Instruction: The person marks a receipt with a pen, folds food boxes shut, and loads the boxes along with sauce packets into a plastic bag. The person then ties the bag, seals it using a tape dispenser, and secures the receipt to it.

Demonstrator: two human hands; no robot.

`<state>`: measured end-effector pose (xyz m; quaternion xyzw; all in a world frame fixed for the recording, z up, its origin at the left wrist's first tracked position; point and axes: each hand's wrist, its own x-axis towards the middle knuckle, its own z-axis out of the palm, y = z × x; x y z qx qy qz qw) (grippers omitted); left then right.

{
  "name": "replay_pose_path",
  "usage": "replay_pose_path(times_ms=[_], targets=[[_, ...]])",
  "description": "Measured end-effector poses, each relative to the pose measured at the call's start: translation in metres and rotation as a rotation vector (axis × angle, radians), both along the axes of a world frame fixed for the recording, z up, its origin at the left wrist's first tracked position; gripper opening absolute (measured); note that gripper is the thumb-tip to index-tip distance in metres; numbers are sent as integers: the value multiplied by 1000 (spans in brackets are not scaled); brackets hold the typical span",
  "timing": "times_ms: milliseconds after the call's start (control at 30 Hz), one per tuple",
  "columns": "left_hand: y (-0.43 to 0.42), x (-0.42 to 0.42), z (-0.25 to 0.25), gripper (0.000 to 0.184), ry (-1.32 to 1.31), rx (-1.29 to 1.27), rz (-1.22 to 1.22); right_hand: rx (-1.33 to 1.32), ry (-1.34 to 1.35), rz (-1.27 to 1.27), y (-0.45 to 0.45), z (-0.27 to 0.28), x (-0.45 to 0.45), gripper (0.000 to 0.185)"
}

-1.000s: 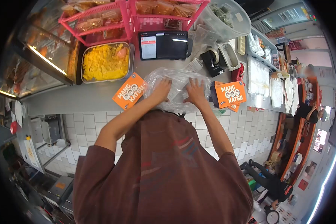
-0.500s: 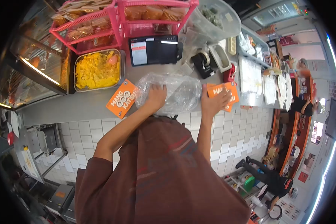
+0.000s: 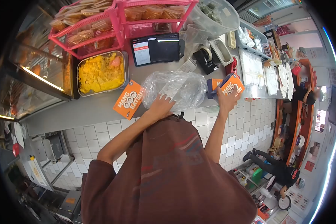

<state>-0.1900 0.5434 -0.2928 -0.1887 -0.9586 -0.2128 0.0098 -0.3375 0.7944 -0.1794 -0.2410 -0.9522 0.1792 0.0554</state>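
Note:
A clear plastic bag [image 3: 188, 87] lies spread on the grey counter in front of me. My left hand [image 3: 161, 107] rests on the bag's near edge with its fingers apart. My right hand [image 3: 227, 99] is closed on an orange box [image 3: 233, 85] with white lettering, tilted and raised at the right of the bag. Part of another orange box [image 3: 214, 83] shows behind it. To the left of the bag, touching its edge, lies a further orange box [image 3: 129, 99].
A metal tray of yellow food [image 3: 101, 72], a tablet [image 3: 156, 49], pink baskets [image 3: 117, 28] and a black tape dispenser [image 3: 206, 61] stand along the counter [image 3: 48, 116]. A glass display case [image 3: 41, 74] is at the left. A person [image 3: 276, 168] is at the lower right.
My right hand has moved from the bag to the right-hand boxes and taken hold of the top one, now tilted. My left hand has shifted to the bag's near edge.

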Motion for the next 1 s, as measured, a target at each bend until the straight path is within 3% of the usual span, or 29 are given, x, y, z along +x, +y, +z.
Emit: replay_pose_path(times_ms=[133,233,300,400,567,600,667,767,867,1000], targets=[[-2,12,-6,34,-74,-64,-44,-195,198,373,23,1,17,80],[-2,14,-10,25,-84,-101,-89,-435,-75,704,10,30,36,81],[-1,15,-8,22,-130,-70,-118,-372,-289,841,-17,36,44,80],[-3,16,-1,20,-128,-88,-201,-322,-416,1007,-55,-8,38,80],[-10,22,0,20,-211,-32,-228,-18,-307,805,-126,-41,56,95],[-12,21,1,20,-259,-9,-244,-53,-278,815,-127,-59,58,103],[-14,19,4,22,-353,38,-282,-19,-223,760,-131,-87,68,104],[-15,0,18,21,-447,61,-136,20,-91,733,-134,-112,79,101],[-20,-13,-5,33,-415,166,147,-51,39,698,-132,-121,83,98],[-25,-25,-21,56,-419,148,310,-29,72,671,-125,-104,79,93]])
